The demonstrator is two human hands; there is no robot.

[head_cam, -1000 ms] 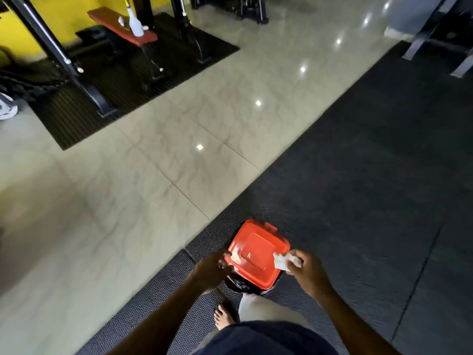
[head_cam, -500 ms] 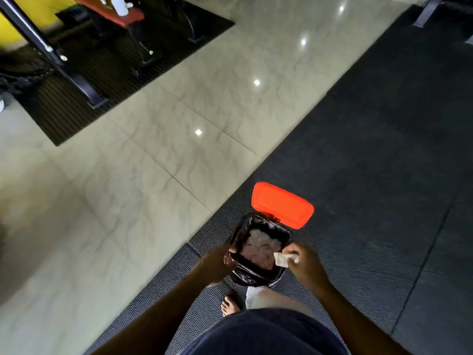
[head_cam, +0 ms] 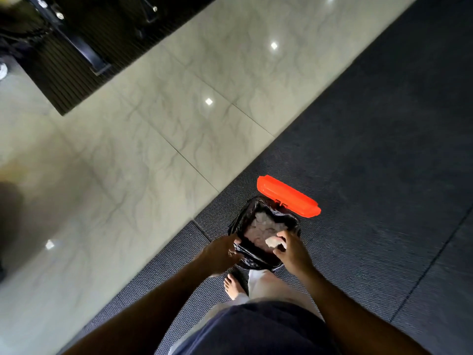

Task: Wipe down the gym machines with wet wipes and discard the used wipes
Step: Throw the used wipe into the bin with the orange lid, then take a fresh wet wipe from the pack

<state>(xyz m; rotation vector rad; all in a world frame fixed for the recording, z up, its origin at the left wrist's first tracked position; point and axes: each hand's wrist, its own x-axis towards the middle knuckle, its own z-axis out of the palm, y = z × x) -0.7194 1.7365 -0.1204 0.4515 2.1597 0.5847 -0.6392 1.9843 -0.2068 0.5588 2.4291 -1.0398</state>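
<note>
Half a second ago the right hand (head_cam: 291,252) held the white wipe at the bin's right rim; now it has moved in over the opening, fingers curled and pinching the crumpled used wipe (head_cam: 273,241) just above the pile inside. The orange lid (head_cam: 288,196), flat and closed a second ago, stands tipped up on its hinge at the far side, as it did half a second ago, and the view has tilted further down, so the red bench at the top has gone out of sight. The left hand (head_cam: 220,253) stays at the near-left rim, fingers curled onto the glossy, wrinkled black bin liner (head_cam: 243,221) folded over the edge. The small pedal bin (head_cam: 256,262) is roughly square with rounded corners, and inside lies a lumpy heap of pale discarded wipes (head_cam: 261,226). It stands on a dark rubber mat (head_cam: 371,175) with a fine dimpled grain, next to glossy, veined beige floor tiles (head_cam: 158,129) that carry bright light reflections. A bare foot (head_cam: 233,286) rests just before the bin's base. At top left a ribbed black mat (head_cam: 66,80) bears dark metal machine legs (head_cam: 84,51).
</note>
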